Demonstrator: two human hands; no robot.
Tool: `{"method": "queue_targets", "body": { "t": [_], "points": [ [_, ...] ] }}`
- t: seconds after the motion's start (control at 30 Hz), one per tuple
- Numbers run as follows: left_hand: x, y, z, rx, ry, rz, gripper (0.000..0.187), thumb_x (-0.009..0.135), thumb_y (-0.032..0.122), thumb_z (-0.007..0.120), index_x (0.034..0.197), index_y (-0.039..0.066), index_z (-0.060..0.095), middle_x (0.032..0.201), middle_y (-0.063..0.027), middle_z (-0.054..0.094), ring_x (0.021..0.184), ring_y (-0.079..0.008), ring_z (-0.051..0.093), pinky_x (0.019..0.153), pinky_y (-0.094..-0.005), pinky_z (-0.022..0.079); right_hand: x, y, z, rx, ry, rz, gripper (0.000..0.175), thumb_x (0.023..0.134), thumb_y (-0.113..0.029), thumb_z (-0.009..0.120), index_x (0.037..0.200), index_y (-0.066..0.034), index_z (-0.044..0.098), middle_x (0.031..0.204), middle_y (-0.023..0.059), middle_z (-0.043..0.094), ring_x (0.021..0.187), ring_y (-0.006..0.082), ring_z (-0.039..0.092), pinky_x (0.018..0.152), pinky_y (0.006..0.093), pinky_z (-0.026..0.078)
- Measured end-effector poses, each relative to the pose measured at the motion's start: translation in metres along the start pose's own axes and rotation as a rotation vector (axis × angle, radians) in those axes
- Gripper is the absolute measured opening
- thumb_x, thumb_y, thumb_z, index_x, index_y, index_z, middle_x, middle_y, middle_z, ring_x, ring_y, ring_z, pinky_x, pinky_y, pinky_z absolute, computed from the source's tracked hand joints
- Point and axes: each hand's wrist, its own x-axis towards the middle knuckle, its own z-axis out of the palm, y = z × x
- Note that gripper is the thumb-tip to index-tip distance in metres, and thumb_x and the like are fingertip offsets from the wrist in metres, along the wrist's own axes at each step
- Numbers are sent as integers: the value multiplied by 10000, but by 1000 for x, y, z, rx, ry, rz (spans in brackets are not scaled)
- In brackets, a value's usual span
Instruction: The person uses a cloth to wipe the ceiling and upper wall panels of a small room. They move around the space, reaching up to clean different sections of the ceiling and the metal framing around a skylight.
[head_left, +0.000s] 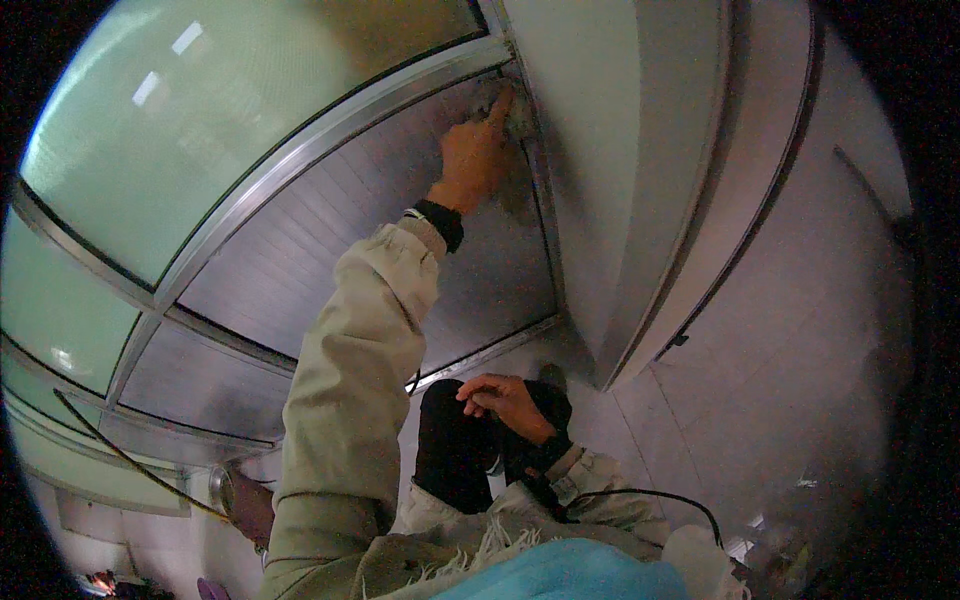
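My left hand (470, 161) reaches up to the top right corner of a ribbed metal lower panel (300, 232). Its index finger is stretched out against a pale, smudged patch (519, 112) beside the frame. Something small and dark shows by the other fingers, too blurred to name, and whether the hand holds it is unclear. Low over my dark-clad knees (454, 450) hangs my right hand (510, 405), its fingers loosely bent and nothing visible in them. Aluminium framing (330, 135) divides the panel from the greenish glass (225, 150) above.
A pale wall corner (592, 187) stands right of the panel, with light floor tiles (735, 360) beyond. A black cable (660, 493) runs from near my right sleeve. At the left, a thin stick (135, 457) leans by a brownish cylindrical object (247, 502). Litter (742, 547) lies lower right.
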Motion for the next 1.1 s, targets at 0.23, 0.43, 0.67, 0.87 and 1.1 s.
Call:
{"method": "queue_targets", "body": {
  "t": [0.23, 0.43, 0.67, 0.87, 1.1],
  "points": [
    [14, 0, -6, -17, 8, -7, 806, 755, 212, 727, 1454, 173, 327, 783, -172, 679, 673, -382, 662, 561, -486, 518, 0, 0, 0, -41, -16, -24, 168, 920, -2, 535, 1034, 11, 659, 951, 79, 672, 822, 135, 633, 734, 270, 511],
    [6, 0, 5, 56, -53, 35, 793, 748, 158, 686, 1459, 187, 334, 826, -197, 674, 667, -387, 662, 547, -484, 523, 1, 2, 0, -33, -1, -14, 179, 919, 6, 534, 1043, 8, 664, 971, 79, 679, 817, 139, 639, 732, 266, 517],
    [6, 5, 0, 75, -60, 18, 755, 772, 100, 630, 1459, 193, 333, 904, -212, 673, 671, -381, 669, 545, -477, 528, 1, 0, -1, -75, 20, 56, 175, 923, -4, 536, 1042, 12, 664, 981, 87, 681, 821, 143, 644, 732, 268, 523],
    [14, 8, -3, 48, 112, 11, 769, 750, 120, 695, 1435, 186, 353, 917, -190, 672, 695, -380, 677, 551, -480, 540, 0, -4, 0, -23, 14, 10, 169, 934, -32, 536, 1045, 13, 656, 972, 87, 674, 830, 144, 638, 747, 273, 518],
    [7, 3, 3, 116, 5, 21, 732, 767, 96, 671, 1429, 209, 379, 952, -164, 670, 696, -368, 677, 551, -463, 548, 0, -6, 1, 74, -21, -28, 170, 925, -36, 535, 1034, 13, 657, 957, 90, 668, 820, 143, 636, 747, 269, 506]
  ]
}}
